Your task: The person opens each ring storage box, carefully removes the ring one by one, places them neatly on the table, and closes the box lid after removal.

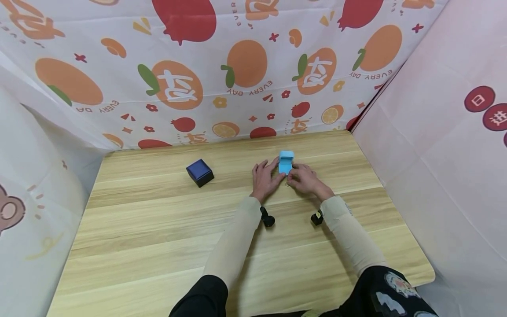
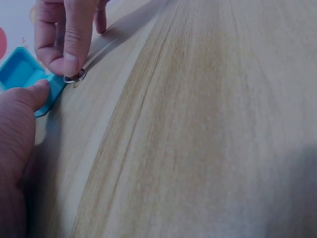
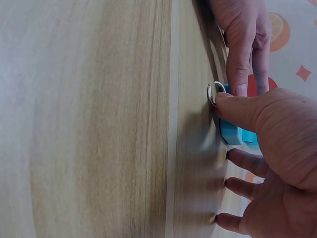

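Observation:
A small light-blue ring box (image 1: 285, 163) stands on the table with its lid raised. My left hand (image 1: 264, 179) holds it from the left, the thumb (image 2: 39, 91) on its front edge and the fingers by its side. At the front of the box, my right hand (image 1: 305, 179) pinches a thin silver ring (image 2: 75, 78) between thumb and index finger. The ring is low over the wood, close by the box, and its band shows under the fingertips. In the right wrist view, the other fingers (image 3: 242, 188) of the right hand are spread, tips down at the table.
A dark blue and black box (image 1: 200, 172) sits off to the left on the wooden table (image 1: 166, 237). Fruit-printed cloth (image 1: 245, 105) hangs behind the table's back edge, and pale cloth walls flank both sides. Small black cameras (image 1: 267, 218) are strapped at both wrists.

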{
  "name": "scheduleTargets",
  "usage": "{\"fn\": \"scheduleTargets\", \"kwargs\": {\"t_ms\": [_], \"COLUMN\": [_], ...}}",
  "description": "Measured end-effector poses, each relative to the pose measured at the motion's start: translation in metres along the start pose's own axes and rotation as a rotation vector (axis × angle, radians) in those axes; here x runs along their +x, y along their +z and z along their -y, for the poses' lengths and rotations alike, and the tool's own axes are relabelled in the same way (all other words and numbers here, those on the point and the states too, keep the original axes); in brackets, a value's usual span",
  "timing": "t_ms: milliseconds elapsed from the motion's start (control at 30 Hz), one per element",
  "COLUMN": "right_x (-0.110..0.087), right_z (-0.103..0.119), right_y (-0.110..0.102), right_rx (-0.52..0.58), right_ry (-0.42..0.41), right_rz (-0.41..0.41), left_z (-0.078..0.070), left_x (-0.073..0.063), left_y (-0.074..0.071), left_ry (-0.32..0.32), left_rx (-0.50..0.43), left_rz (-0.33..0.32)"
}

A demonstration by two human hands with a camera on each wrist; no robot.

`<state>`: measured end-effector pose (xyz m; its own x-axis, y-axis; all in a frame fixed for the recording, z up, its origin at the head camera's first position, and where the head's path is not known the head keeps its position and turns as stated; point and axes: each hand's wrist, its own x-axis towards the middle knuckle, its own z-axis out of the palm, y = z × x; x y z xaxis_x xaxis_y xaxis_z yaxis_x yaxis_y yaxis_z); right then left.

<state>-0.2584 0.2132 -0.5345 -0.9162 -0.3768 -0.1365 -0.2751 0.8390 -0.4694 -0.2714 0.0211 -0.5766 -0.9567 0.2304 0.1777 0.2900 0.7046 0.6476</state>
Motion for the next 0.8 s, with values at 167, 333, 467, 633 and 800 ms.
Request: {"fn": "scheduleTargets", "kwargs": {"t_ms": [167,333,467,633,800], "right_x": [-0.0001,0.0002,0.0007,0.0015,0.0023], "right_z": [-0.0001,0.0003,-0.0009,-0.0022,-0.0023], "right_y": [0.0000,0.0000,0.0010,0.0021,0.0022], "right_rx": [0.012,0.010,0.006,0.018,0.025], "right_ry": [0.004,0.016,0.015,0.015,0.013], "right_rz": [0.002,0.008,-0.001,-0.005,-0.006], "left_z": [0.0013,0.0019,0.0023,0.0028,0.0028], "left_x": [-0.0003,0.0002,0.0008,0.0013,0.0013], "left_y": [0.0012,0.0016,0.0017,0.0024,0.0015], "left_ry": [0.000,-0.001,-0.002,-0.002,0.002], "left_rx": [0.000,0.005,0.006,0.006,0.013], "left_rz": [0.001,0.002,0.003,-0.001,-0.003]}}
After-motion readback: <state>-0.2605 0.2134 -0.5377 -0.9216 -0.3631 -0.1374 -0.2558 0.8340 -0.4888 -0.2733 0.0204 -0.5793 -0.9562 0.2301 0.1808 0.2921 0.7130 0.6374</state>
